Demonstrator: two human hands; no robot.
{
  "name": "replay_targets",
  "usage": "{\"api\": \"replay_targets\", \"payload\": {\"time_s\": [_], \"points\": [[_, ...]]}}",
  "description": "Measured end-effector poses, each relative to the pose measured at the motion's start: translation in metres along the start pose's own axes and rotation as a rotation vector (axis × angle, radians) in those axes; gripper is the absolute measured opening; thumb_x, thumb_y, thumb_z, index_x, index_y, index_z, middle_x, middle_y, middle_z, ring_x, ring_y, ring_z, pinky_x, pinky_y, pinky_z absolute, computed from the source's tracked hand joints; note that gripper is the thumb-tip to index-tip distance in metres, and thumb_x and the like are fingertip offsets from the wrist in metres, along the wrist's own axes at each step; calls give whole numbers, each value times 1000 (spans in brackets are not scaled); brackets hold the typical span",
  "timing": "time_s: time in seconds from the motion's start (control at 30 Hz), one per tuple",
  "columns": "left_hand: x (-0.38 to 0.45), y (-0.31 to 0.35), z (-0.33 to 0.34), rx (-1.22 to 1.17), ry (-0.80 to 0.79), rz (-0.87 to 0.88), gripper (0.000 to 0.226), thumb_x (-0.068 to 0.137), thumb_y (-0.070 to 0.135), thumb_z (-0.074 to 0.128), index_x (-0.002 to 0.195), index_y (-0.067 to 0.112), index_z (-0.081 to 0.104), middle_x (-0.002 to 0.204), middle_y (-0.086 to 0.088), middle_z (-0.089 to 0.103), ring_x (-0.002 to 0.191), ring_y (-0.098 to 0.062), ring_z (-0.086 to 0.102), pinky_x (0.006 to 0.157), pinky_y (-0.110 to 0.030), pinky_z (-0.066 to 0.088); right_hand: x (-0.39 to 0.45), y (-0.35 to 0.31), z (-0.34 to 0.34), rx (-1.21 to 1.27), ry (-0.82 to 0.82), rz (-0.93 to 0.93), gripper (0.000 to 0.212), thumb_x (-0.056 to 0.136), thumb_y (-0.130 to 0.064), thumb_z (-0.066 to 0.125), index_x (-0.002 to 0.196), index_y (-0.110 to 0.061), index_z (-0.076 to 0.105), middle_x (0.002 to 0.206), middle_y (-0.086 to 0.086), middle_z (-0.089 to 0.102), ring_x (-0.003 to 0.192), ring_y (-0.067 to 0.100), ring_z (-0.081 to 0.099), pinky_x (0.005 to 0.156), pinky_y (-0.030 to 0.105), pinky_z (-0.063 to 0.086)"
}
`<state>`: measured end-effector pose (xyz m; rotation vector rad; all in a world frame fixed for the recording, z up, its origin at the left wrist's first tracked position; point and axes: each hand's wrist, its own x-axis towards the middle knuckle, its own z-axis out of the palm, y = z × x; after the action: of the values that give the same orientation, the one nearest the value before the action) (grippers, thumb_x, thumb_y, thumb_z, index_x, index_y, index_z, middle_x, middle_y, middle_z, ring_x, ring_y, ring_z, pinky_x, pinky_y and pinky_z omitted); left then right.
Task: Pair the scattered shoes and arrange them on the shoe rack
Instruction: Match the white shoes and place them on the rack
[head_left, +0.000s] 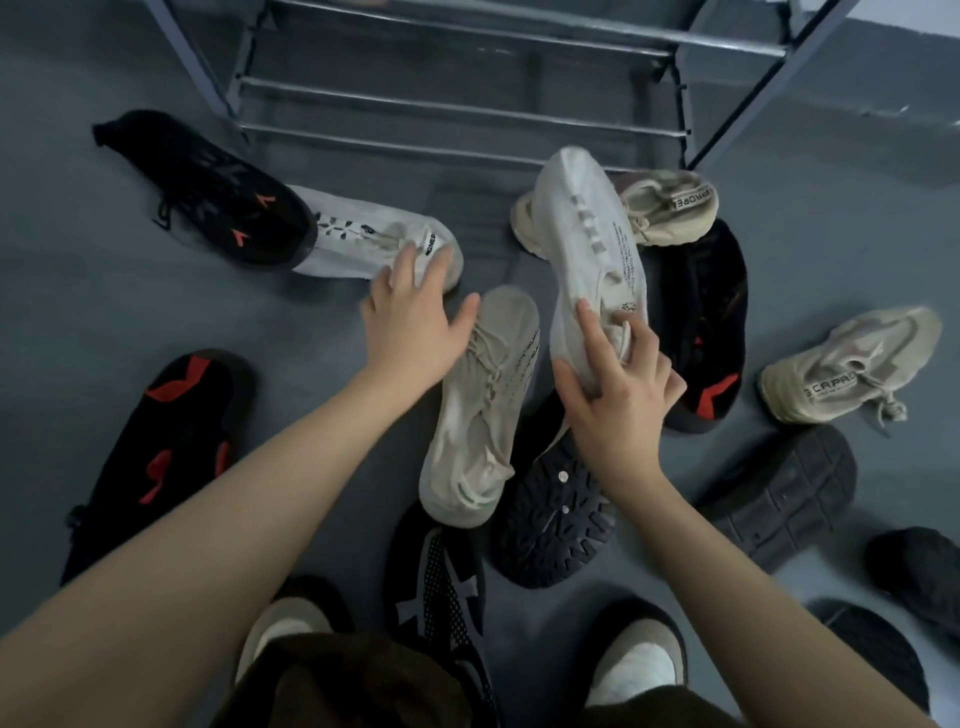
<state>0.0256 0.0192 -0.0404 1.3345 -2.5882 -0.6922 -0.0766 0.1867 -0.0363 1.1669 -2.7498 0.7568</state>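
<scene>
1. Two risks I see: my left hand (410, 317) could grab the beige knit sneaker (480, 410) instead of the white sneaker on the floor (363, 241), mispairing.
2. My right hand (618, 395) grips the lifted white sneaker (589, 249); left is spread, reaching.
3. Shoe rack (457, 109) stands beyond.

head-worn view, steeply down, close over floor (322, 332)
</scene>
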Motion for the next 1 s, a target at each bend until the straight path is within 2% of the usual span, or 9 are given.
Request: {"api": "replay_targets", "payload": {"time_s": [0.17,0.33,0.47,0.6,0.73,0.83,0.9,1.0], "points": [[56,-12,12,167,-34,13,65,88,53,48,144,28,27,158,-5,4,140,-45,-5,110,-57,1,23,-1,27,38,-7,8,51,87,-38,62,135,-39,45,134,2,43,116,26,43,95,39,20],[92,-20,26,222,-172,56,69,82,58,54,142,34,29,158,0,0,141,-40,-11,109,-60,-3,43,5,49,33,-31,3,50,87,-41,60,135,-40,46,134,3,43,118,27,43,95,38,19],[97,-31,35,171,-142,125,57,75,46,69,125,30,48,151,0,24,142,-37,-4,107,-64,0,50,10,57,19,-72,8,48,87,-40,59,133,-39,48,134,3,44,117,31,44,93,44,25],[98,-47,28,196,-145,228,71,67,52,74,130,34,46,146,3,32,143,-33,3,107,-59,-2,49,13,57,35,-91,6,48,86,-41,59,133,-40,48,134,4,44,117,32,44,93,46,26],[94,-60,16,233,-84,396,69,66,52,75,128,30,53,131,-2,51,136,-34,30,102,-51,13,46,12,54,54,-88,11,47,86,-42,58,132,-40,48,133,4,45,116,32,45,93,45,25],[90,-59,1,101,-11,386,64,66,53,74,124,31,56,125,1,53,130,-30,37,97,-45,17,42,10,49,71,-70,16,48,86,-40,61,132,-40,49,133,3,44,118,29,43,95,40,20],[87,-53,-16,-1,9,391,67,64,61,66,124,33,56,123,5,52,125,-25,42,96,-42,19,40,8,43,87,-42,24,47,86,-39,62,132,-39,50,133,3,44,119,27,43,96,39,19],[74,-33,-36,-162,-58,452,68,64,64,58,125,34,55,124,9,50,121,-14,41,98,-29,14,34,3,32,113,0,43,46,87,-39,62,131,-39,50,132,2,44,117,26,44,97,39,20]]}}
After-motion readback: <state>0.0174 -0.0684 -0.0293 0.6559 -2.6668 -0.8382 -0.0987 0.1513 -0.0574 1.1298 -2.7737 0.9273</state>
